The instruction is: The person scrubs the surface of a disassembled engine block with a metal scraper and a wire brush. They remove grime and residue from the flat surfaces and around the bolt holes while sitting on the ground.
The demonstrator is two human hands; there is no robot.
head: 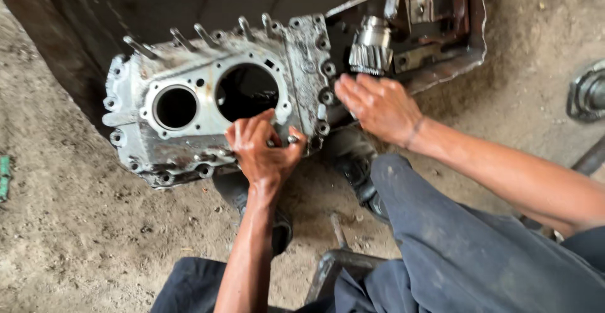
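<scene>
Housing (208,98) = grey cast alu, sits on dirt floor (75,237), centre-left, face tilted up toward cam. Two round bores in face: small one left, bigger one right. Row of studs (189,35) sticks up along far edge. Bolt holes round the flange, surface grimy.

Left hand (265,149) at near-right edge of housing, fingers curled shut round a small metal bit, prob a bolt/stud (291,139); can't tell exactly which. Thumb side rests against the casting.

Right hand (378,108) just right of housing, fingers bent, tips on/at the right flange; nothing clearly clamped in it, grip not readable.

Far right: toothed gear shaft (370,51) lying in a rusty metal tray (469,42), just beyond right hand.

Near: dark trousers, black shoe (359,174) right below housing. Green item (4,177) at far-left frame edge, well apart.
</scene>
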